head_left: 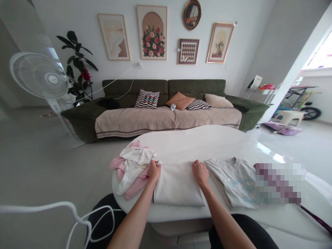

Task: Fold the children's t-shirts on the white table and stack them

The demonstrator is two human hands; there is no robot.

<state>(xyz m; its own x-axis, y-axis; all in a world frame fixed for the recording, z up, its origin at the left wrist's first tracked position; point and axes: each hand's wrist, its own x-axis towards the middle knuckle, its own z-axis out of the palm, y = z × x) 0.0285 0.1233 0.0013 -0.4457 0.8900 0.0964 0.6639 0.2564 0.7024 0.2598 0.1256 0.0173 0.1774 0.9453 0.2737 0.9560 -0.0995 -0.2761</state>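
Observation:
A folded white garment (176, 185) lies flat on the white oval table (207, 141) in front of me. My left hand (154, 170) is closed on the garment's far left corner. My right hand (200, 172) grips its far right corner, fingers curled over the edge. A heap of pink and white clothes (132, 166) lies just left of my left hand. A grey T-shirt with a pale blue print (234, 181) lies flat to the right of my right hand.
A green sofa (166, 103) with a beige throw and cushions stands behind the table. A white standing fan (38, 76) is at the left, a potted plant (77, 65) beside it. White cable (77, 216) loops at lower left. A blurred patch covers the table's right part.

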